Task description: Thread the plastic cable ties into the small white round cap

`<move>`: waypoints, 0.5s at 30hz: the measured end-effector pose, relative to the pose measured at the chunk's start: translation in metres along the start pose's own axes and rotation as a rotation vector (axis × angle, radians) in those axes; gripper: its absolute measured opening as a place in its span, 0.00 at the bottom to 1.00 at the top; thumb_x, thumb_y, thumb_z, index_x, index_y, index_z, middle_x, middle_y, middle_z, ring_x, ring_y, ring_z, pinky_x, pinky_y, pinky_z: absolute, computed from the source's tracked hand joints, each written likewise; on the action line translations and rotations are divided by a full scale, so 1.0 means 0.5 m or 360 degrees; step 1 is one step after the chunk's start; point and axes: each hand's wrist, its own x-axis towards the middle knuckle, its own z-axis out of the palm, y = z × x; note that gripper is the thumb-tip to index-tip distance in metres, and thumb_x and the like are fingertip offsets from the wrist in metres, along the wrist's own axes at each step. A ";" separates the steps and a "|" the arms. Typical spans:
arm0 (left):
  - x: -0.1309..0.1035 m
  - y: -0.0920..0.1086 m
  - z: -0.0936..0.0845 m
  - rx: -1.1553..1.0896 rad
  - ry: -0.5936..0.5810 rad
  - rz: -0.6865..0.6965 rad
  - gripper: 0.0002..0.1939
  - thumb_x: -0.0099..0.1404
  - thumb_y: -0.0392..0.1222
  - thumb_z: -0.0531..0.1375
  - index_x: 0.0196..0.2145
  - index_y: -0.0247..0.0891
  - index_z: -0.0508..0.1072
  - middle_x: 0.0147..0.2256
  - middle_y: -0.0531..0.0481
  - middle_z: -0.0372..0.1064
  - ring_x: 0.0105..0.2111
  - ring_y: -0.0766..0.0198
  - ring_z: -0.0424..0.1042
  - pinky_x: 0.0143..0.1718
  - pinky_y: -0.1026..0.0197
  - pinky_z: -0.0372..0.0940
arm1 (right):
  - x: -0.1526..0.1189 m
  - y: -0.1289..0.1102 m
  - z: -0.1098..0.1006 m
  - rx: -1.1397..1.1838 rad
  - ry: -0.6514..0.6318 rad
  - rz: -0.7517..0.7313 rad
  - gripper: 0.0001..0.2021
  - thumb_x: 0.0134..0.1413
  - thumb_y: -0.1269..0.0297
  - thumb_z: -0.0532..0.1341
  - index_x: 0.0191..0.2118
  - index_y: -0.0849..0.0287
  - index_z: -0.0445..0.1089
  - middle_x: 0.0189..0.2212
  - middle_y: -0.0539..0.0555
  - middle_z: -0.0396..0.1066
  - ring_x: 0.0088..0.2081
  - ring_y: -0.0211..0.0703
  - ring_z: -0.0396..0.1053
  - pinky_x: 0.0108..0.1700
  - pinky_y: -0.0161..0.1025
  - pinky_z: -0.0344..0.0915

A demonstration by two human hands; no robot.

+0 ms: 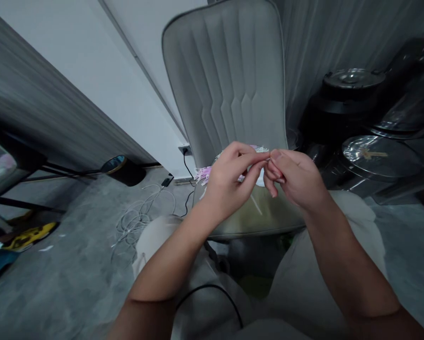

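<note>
My left hand (231,174) and my right hand (295,177) meet above the chair seat, their fingertips pinched together. Whatever is between the fingertips is too small and too hidden to name. Below the fingers a thin white strip (256,206) shows against the seat; I cannot tell whether it hangs from them or lies there. Behind my left hand, a bundle of pink-purple and white thin pieces (203,174) sits on the seat, largely covered by my hands. A white patch (260,179) shows between the hands.
The grey padded chair (229,71) faces me, its seat between my knees. Coiled white cable (137,217) lies on the floor at left, near a black bin (123,171). Shiny lidded containers (353,80) stand at right. A yellow-and-black item (31,236) lies far left.
</note>
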 end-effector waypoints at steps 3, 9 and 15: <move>0.000 0.005 0.007 0.0031 0.0153 -0.0076 0.06 0.63 0.34 0.62 0.38 0.39 0.76 0.32 0.51 0.69 0.29 0.72 0.67 0.27 0.67 0.64 | 0.001 0.001 0.001 0.0024 0.0013 -0.0020 0.21 0.64 0.57 0.54 0.20 0.58 0.57 0.15 0.43 0.54 0.15 0.30 0.62 0.22 0.34 0.56; 0.002 0.003 0.016 -0.0013 0.0223 -0.0133 0.01 0.61 0.35 0.64 0.32 0.36 0.75 0.29 0.52 0.70 0.26 0.73 0.66 0.25 0.68 0.62 | 0.000 -0.001 0.007 -0.0045 0.0068 -0.0037 0.20 0.64 0.58 0.53 0.21 0.57 0.57 0.15 0.43 0.55 0.16 0.31 0.61 0.22 0.34 0.56; 0.002 -0.005 0.009 0.0041 0.0141 0.0033 0.01 0.62 0.32 0.63 0.33 0.35 0.74 0.29 0.51 0.70 0.27 0.72 0.67 0.27 0.68 0.62 | -0.006 -0.011 0.011 -0.0205 0.0061 0.0022 0.20 0.64 0.58 0.53 0.20 0.57 0.57 0.14 0.44 0.58 0.17 0.32 0.61 0.22 0.34 0.57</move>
